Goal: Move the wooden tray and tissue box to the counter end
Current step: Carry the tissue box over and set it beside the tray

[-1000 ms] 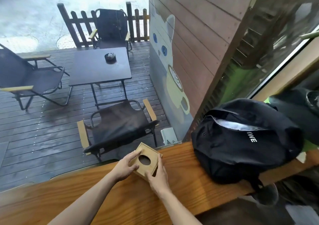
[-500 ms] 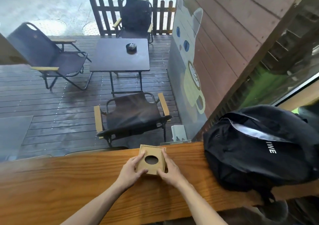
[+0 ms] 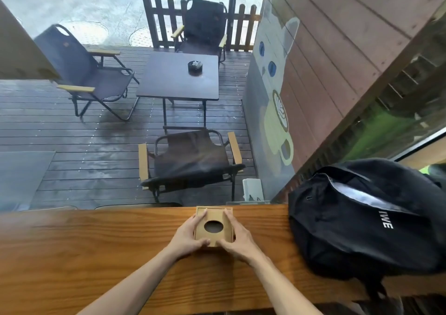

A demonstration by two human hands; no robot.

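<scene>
Gripping square wooden tissue box (image 3: 213,226) — both-handed

Deck seating outside, bag on the near ledge.
Black backpack (image 3: 366,218), white lettering, lies at right, unzipped along its top. Beyond the glass: dark square table (image 3: 178,78) bearing a small black ashtray (image 3: 195,66); three folding chairs around it, nearest (image 3: 190,160) with wooden armrests. Cat mural (image 3: 272,73) on the plank wall; picket fence (image 3: 166,17) behind.
</scene>
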